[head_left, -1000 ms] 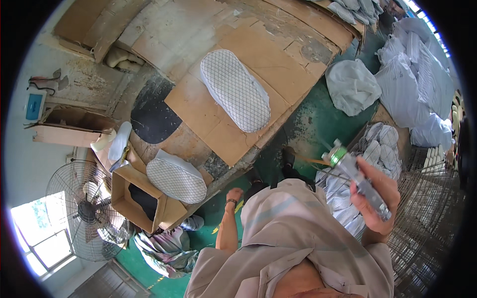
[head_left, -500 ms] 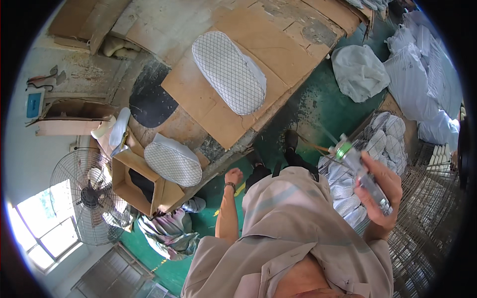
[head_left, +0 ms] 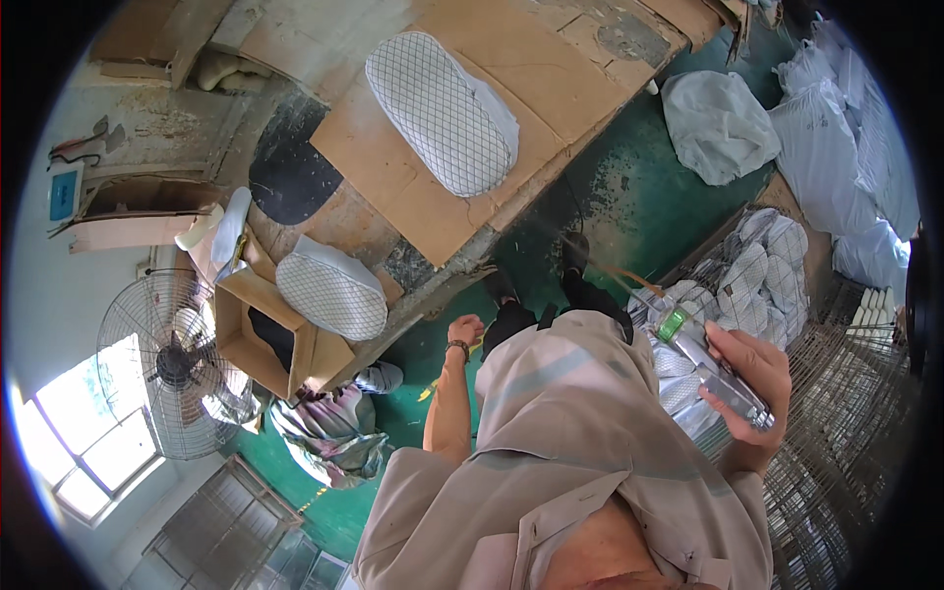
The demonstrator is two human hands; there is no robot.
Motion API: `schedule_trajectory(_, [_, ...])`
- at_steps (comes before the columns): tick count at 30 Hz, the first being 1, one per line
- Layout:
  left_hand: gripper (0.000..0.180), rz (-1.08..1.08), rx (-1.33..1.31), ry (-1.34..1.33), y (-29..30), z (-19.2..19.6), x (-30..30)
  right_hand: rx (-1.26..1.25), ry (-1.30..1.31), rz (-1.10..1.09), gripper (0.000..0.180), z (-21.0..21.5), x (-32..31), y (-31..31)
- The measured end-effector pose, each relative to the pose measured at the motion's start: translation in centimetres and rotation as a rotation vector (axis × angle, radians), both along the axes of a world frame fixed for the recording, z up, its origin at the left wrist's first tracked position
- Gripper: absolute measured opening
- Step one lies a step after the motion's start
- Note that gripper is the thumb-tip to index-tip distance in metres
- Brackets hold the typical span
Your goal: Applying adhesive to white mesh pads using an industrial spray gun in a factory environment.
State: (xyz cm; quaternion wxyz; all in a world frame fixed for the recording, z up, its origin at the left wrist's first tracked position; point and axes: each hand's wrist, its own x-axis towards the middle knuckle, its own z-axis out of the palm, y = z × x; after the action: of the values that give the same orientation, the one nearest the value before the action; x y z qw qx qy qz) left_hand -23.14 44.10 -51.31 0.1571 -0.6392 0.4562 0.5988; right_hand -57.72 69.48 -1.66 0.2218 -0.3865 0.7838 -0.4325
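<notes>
The right hand point(head_left: 752, 379) holds a slim metal tool point(head_left: 713, 369) out at the person's right side, above a wire cage point(head_left: 836, 442) and a heap of white quilted pieces point(head_left: 757, 270). The tool lies slantwise across the palm: the fingers point(head_left: 736, 346) curl over its upper side and the thumb closes on it from below, so the hand is wrapped firmly around its rear half. Its front half juts past the fingers toward the upper left, ending in a green ring at the tip, and a thin brownish strand runs on from there toward the floor. The body is silvery grey, long and narrow, with a ribbed bright end showing behind the hand near the wrist.

The left hand point(head_left: 464, 329) hangs low beside the person's beige coat, wearing a dark wristband; its fingers are bent loosely inward and hold nothing, just short of the edge of the tabletop point(head_left: 413, 197). That tabletop is covered in cardboard and carries a large white quilted oval pad point(head_left: 442, 113), with a second pad point(head_left: 331, 288) resting on an open cardboard box point(head_left: 246, 324). A standing fan point(head_left: 172, 364) is at the left, and the floor point(head_left: 629, 197) is green
</notes>
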Motion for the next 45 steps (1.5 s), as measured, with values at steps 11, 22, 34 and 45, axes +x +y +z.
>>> schedule_trajectory(11, [0.027, 0.113, -0.033, 0.030, 1.2, 0.6, -0.9, 0.046, -0.059, -0.033, 0.059, -1.0, -0.9, 1.4])
schedule_trajectory(22, [0.031, 0.524, -0.247, 0.580, -4.4, 8.4, -14.6, 0.060, -0.025, 0.045, 0.058, -1.4, -4.3, 2.3])
schedule_trajectory(34, [0.034, 0.749, -0.294, 0.804, -6.8, 13.8, -23.2, -0.014, 0.046, 0.105, 0.062, 0.0, -9.6, 0.2])
schedule_trajectory(45, [0.027, 0.702, -0.253, 0.741, -8.9, 12.5, -23.2, 0.061, -0.008, 0.243, 0.058, 1.9, -12.5, -1.6])
